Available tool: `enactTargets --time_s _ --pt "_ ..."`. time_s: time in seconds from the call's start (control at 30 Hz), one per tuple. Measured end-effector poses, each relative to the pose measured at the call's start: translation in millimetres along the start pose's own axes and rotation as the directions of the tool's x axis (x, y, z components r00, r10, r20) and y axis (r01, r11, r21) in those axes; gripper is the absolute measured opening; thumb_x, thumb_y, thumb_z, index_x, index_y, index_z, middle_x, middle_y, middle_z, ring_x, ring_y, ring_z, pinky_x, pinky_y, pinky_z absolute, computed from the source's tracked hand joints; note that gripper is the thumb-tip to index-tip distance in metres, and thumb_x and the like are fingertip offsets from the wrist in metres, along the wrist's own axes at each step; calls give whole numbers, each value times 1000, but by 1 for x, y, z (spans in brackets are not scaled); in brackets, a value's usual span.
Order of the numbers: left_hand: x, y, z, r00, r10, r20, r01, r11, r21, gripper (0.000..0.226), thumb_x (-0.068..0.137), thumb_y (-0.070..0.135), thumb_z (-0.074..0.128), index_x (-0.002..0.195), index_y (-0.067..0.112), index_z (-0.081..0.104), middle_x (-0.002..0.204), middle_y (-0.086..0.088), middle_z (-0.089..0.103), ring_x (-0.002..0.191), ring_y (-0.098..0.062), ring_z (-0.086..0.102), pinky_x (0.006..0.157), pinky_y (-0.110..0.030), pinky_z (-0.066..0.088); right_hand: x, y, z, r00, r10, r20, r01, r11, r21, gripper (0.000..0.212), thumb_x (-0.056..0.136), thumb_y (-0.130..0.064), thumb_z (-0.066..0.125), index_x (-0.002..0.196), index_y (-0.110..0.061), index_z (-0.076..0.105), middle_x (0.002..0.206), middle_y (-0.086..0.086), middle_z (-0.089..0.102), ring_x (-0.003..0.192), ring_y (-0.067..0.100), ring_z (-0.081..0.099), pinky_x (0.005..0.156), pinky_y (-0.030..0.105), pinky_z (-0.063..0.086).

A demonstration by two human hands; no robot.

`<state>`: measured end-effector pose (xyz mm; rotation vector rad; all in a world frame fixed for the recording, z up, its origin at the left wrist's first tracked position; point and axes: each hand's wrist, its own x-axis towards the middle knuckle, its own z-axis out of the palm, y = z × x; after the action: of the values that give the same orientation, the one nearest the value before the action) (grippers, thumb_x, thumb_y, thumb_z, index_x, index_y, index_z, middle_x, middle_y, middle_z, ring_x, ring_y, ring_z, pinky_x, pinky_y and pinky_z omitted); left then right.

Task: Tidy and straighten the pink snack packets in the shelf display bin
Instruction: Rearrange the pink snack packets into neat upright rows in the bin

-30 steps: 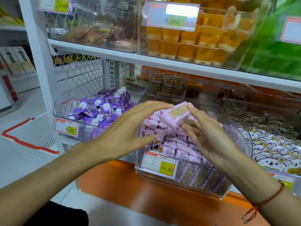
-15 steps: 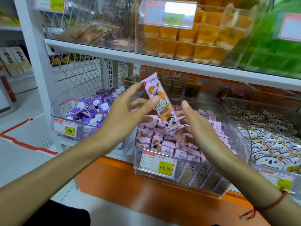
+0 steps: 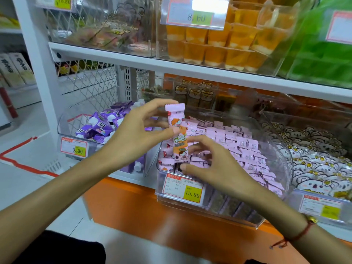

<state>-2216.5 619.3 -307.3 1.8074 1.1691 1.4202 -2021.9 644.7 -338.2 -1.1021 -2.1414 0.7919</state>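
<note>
A clear plastic display bin (image 3: 282, 149) on the lower shelf holds several pink snack packets (image 3: 245, 147) lying in rough rows. One pink and orange packet (image 3: 178, 130) stands upright over the bin's front left corner. My left hand (image 3: 137, 134) pinches it near the top between thumb and fingers. My right hand (image 3: 211, 164) is at its lower end, fingers curled around the packet's bottom above the packets at the bin's front.
A bin of purple cartons (image 3: 101, 126) stands to the left, and a bin of white bear-print packets (image 3: 320, 159) to the right. Orange jelly cups (image 3: 224, 46) fill the shelf above. A yellow 15.80 price tag (image 3: 182, 187) hangs on the pink bin's front. The shelf base is orange.
The packet went from lying flat between both hands to standing upright. My left hand now pinches its top, and my right hand has dropped to its lower end near the bin's front.
</note>
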Motion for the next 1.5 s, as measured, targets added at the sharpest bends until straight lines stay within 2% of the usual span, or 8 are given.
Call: enactTargets --time_s 0.2,0.3,0.4,0.6,0.73,1.07,1.3,1.5 --pt "1 -9 -3 978 -42 206 14 991 136 33 77 23 74 108 28 63 104 5 68 93 -8 66 86 -25 54 2 5 -12 985 -88 146 128 947 -295 26 84 -42 65 106 -30 68 104 -8 61 96 10 56 85 38 47" --pt "0 -9 -4 966 38 257 -134 921 366 30 79 29 75 107 32 65 105 13 68 96 0 63 88 -31 51 1 6 -14 982 -114 152 163 917 -365 31 82 -48 65 107 -30 66 104 -14 58 94 7 54 83 36 47" --pt "-4 -12 1 907 104 407 -354 711 607 29 83 44 67 112 38 63 116 19 62 106 2 52 88 -33 47 -2 8 -18 991 -115 66 133 896 -424 49 74 -56 68 118 -36 56 99 -22 51 91 2 53 80 26 47" --pt "-4 -22 9 834 65 547 -504 493 709 36 98 47 37 122 32 58 119 16 59 112 -6 47 95 -28 38 -7 18 -37 997 -29 78 64 865 -497 69 66 -78 44 117 -34 60 110 -18 59 94 0 55 83 29 50" --pt "-4 -23 15 811 41 583 -543 421 727 33 99 43 33 118 34 58 117 16 60 110 -7 50 82 -30 44 -10 26 -38 991 -33 127 89 879 -469 72 68 -79 37 117 -32 60 104 -21 55 91 -3 52 81 25 46" --pt "-13 -25 20 887 155 435 -445 536 717 22 97 43 43 112 34 57 107 18 59 100 -2 50 62 -19 27 -13 35 -31 996 -58 63 77 933 -353 43 80 -62 51 114 -36 58 101 -20 54 93 -3 47 79 23 41" --pt "-5 -24 18 868 83 489 -471 447 760 26 95 47 39 105 38 61 105 19 62 98 -3 57 52 -17 24 -11 35 -32 993 -71 92 102 916 -388 48 79 -66 49 114 -35 61 99 -22 53 88 -5 48 73 20 37" --pt "-2 -31 14 962 228 151 -273 786 555 23 91 26 61 113 29 66 115 20 62 107 -3 57 87 -28 48 8 27 -48 996 -49 -78 29 971 -239 24 87 -50 51 91 -34 68 88 -14 67 75 2 60 65 20 48"
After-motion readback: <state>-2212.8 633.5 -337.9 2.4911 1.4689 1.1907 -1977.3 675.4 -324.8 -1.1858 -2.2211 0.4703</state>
